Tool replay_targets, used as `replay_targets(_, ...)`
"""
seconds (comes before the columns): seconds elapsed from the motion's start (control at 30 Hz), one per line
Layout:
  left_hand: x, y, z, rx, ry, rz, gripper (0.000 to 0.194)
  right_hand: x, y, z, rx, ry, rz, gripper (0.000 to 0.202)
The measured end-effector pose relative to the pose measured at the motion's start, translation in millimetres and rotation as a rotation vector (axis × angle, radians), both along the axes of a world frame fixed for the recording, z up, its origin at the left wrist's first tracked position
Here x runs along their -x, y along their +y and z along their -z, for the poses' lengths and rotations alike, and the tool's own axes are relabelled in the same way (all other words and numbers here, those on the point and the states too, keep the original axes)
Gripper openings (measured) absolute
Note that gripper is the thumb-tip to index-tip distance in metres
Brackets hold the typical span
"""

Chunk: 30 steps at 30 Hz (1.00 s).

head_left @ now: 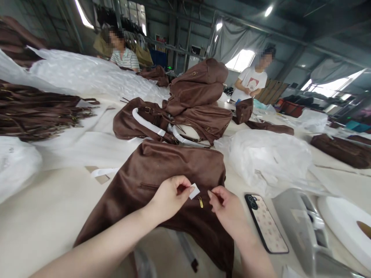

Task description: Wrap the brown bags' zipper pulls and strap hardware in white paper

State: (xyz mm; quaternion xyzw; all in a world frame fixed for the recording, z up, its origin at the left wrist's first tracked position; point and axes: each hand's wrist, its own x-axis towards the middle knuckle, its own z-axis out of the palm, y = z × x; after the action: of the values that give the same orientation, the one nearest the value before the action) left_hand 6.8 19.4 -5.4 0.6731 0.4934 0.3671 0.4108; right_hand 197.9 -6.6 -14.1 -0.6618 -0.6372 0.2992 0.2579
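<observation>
A dark brown bag [171, 162] lies flat on the table in front of me, with a zipped slot across its side. My left hand [169, 197] is closed over the bag, pinching a small white square of paper [194, 191] between thumb and fingertips. Just below that paper, a gold zipper pull [201, 202] rests on the brown surface. To the right of the pull is my right hand [227, 206], its thumb and forefinger drawn together. Whatever those fingertips hold, if anything, is too small to make out.
Brown bags [199, 92] are piled behind, one with white-wrapped handles. Brown straps [37, 112] lie at left. Right of me are a phone [268, 224], a grey tape dispenser [301, 231], a white roll [342, 227] and plastic wrap [266, 158]. Two people are across the table.
</observation>
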Motion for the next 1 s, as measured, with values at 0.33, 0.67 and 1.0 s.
replay_targets(0.33, 7, 2, 11.8, -0.033, 0.533, 0.107, 0.015, 38, 1, 20.2, -0.033, -0.610, -0.166, 0.014)
replay_targets(0.67, 13, -3, 4.5, 0.134, 0.532, 0.134, 0.018, 33, 2, 22.9, -0.058, -0.186, -0.266, 0.018)
replay_targets(1.0, -6, -31, 26.2, -0.094, 0.517, -0.125, 0.019, 34, 0, 30.0, 0.222, 0.197, -0.257, 0.016)
